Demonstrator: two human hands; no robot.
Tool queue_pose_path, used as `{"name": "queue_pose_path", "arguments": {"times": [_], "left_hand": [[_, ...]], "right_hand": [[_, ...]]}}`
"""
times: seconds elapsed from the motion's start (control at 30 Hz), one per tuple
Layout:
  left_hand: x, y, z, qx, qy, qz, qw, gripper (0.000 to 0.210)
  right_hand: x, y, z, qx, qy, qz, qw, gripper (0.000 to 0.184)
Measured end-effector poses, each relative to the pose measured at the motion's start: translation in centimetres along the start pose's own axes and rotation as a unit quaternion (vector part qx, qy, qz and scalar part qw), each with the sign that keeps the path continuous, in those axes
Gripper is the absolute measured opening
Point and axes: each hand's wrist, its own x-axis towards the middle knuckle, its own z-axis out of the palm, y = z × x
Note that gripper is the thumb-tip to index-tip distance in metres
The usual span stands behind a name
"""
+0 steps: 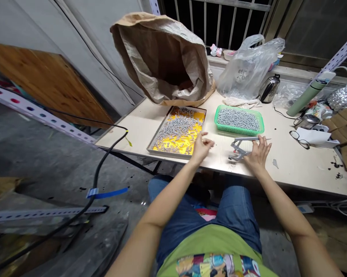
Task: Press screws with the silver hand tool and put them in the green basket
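My left hand (201,149) is just off the right edge of a shallow tray (173,155). Its fingers are curled with the tips close together, and anything between them is too small to make out. Small silvery screw-like metal pieces (176,129) lie over yellow lining in the tray. My right hand (257,154) grips a grey hinged metal tool (239,148) with a long straight bar and a spring, low over the table. Behind it stands a green plastic basket (239,131) full of similar small metal pieces (238,118).
A large open paper sack (127,57) stands behind the tray. Farther right are a clear plastic bag (239,77), a metal jug (270,88), a green flask (306,98), eyeglasses (302,144) and cardboard (342,127). A black cable (97,173) runs past the table's left side.
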Motion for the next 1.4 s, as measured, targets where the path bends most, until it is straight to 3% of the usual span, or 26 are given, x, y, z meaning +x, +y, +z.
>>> {"name": "queue_pose_path", "arguments": {"times": [0.1, 0.23, 0.5, 0.87, 1.4], "left_hand": [[-2.7, -1.4, 3.1, -0.099, -0.065, -0.058, 0.991, 0.060], [-4.0, -2.6, 4.9, -0.111, -0.049, -0.071, 0.990, 0.067], [-3.8, -2.2, 4.7, -0.038, -0.031, -0.043, 0.998, 0.064], [-3.3, -2.7, 4.1, 0.026, -0.109, 0.016, 0.994, 0.073], [-3.3, -3.7, 3.7, -0.038, -0.146, -0.006, 0.988, 0.079]], "right_hand": [[0.1, -1.4, -0.1, -0.034, -0.032, -0.049, 0.998, 0.061], [0.2, -2.6, -0.2, -0.065, -0.072, -0.070, 0.993, 0.066], [0.0, -2.8, -0.6, -0.079, -0.097, -0.086, 0.988, 0.072], [-0.1, -3.0, -1.0, -0.075, -0.094, -0.094, 0.988, 0.072], [0.6, -1.8, -0.2, -0.087, -0.031, -0.148, 0.985, 0.043]]}}
